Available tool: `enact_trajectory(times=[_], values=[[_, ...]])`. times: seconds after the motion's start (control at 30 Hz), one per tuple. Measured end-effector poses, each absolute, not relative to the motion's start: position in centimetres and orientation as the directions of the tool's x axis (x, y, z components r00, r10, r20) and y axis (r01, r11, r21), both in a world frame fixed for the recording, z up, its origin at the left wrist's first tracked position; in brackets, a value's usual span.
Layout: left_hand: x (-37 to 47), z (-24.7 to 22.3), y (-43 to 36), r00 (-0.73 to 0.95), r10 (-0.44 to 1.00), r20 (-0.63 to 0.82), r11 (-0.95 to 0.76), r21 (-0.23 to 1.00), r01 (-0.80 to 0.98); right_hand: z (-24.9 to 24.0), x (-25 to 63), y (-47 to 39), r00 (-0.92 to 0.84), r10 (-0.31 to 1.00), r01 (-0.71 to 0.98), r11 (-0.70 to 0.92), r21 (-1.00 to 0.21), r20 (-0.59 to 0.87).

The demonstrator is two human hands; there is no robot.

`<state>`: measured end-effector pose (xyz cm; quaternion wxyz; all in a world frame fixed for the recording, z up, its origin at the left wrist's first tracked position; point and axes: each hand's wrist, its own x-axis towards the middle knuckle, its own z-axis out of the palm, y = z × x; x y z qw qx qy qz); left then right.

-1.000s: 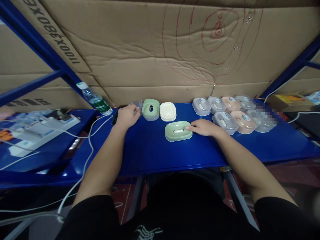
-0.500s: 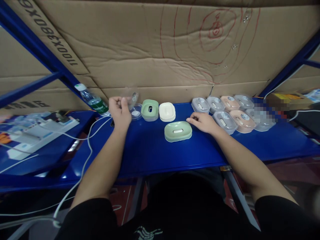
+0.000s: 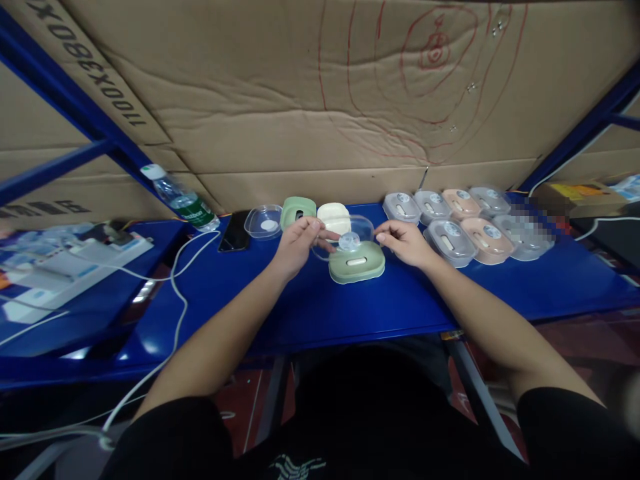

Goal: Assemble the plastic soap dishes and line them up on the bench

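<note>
Left hand (image 3: 295, 248): fingers partly closed, thumb and fingertips pinching the near-left rim of a clear lid (image 3: 364, 228). Right hand (image 3: 409, 245): loosely curled, thumb near forefinger, at the lid's right edge; cannot tell whether it grips or merely touches.

Lid is above the far part of a green dish (image 3: 350, 272) on the blue surface (image 3: 300, 313). Rim hold probably leaves the round sticker (image 3: 349, 241) uncovered. Dish sits between the forearms, likely for easy reach from both sides.

Behind: green box (image 3: 295, 208) and cream piece (image 3: 333, 215), side by side; second clear lid (image 3: 256, 225) left of them, beside a dark phone (image 3: 234, 235). Lidded grey and peach boxes (image 3: 485, 240) grouped to the right, perhaps to keep them out of the hands' way.

Hard to read: left fingers hide part of the green box; held lid overlaps cream piece and dish, so its height above the dish is unclear. Sticker print illegible. Pixelated patch masks part of the rightmost boxes.
</note>
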<state>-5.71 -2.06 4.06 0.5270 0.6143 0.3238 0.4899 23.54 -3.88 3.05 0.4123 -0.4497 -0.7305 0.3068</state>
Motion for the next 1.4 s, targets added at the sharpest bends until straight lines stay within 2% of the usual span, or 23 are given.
enact_trajectory(times=[0.17, 0.3, 0.43, 0.57, 0.67, 0.73, 1.1, 1.23, 1.4], values=[[-5.2, 3.3, -2.3, 0.377, 0.909, 0.175, -0.170, 0.984, -0.047, 2.9, 23.7, -3.6, -0.214, 0.931, 0.432, 0.362, -0.826, 0.297], [-5.1, 2.9, -2.1, 0.379, 0.912, 0.155, -0.133, 0.987, -0.086, 2.9, 23.6, -3.7, -0.296, 0.914, 0.409, 0.385, -0.827, 0.279], [-5.0, 2.6, -2.0, 0.397, 0.906, 0.147, -0.126, 0.989, -0.077, 3.2, 23.3, -4.1, -0.312, 0.913, 0.459, 0.387, -0.800, 0.263], [-5.3, 2.4, -2.1, 0.425, 0.868, 0.258, -0.293, 0.956, 0.016, 3.3, 23.2, -3.9, -0.293, 0.927, 0.440, 0.346, -0.829, 0.232], [-5.6, 2.2, -2.2, 0.499, 0.796, 0.343, -0.461, 0.877, 0.132, 3.1, 23.4, -3.6, -0.257, 0.945, 0.430, 0.299, -0.852, 0.202], [-5.7, 2.2, -2.2, 0.539, 0.767, 0.347, -0.519, 0.830, 0.204, 3.0, 23.5, -3.3, -0.245, 0.951, 0.452, 0.284, -0.845, 0.189], [-6.2, 3.0, -2.4, 0.579, 0.760, 0.296, -0.628, 0.563, 0.537, 2.8, 23.8, -3.1, -0.303, 0.939, 0.723, 0.336, -0.604, 0.160], [-6.4, 3.0, -2.2, 0.591, 0.761, 0.268, -0.625, 0.545, 0.559, 2.7, 23.7, -3.2, -0.298, 0.948, 0.788, 0.311, -0.531, 0.114], [-6.6, 2.8, -2.0, 0.609, 0.760, 0.229, -0.619, 0.543, 0.568, 2.5, 23.7, -3.1, -0.286, 0.954, 0.815, 0.291, -0.501, 0.088]])
